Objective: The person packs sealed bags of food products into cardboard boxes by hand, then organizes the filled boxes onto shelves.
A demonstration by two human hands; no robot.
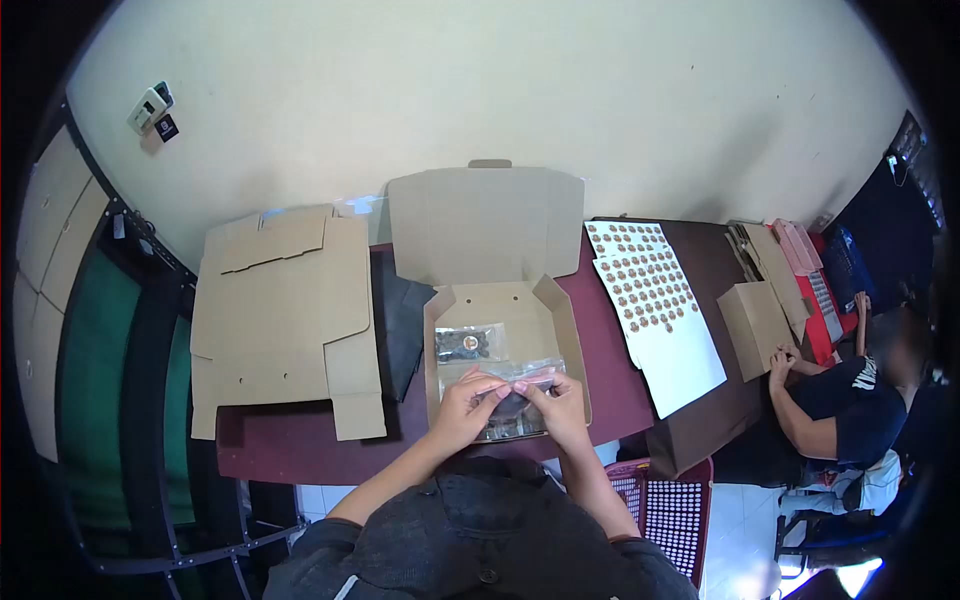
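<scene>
In front of me an open cardboard box stands on the table, its lid raised toward the wall. Inside lies a clear packet with dark contents and a round sticker. Over the near part of the box, my left hand and my right hand pinch the top edge of a clear plastic bag with dark contents. Both hands' fingertips nearly meet along that edge. More clear packets show beneath the hands, partly hidden by them.
Flattened cardboard boxes are stacked at left, beside black material. Sheets of round stickers lie at right. Farther right, a co-worker handles a cardboard box. A dark red plastic basket sits below the table edge.
</scene>
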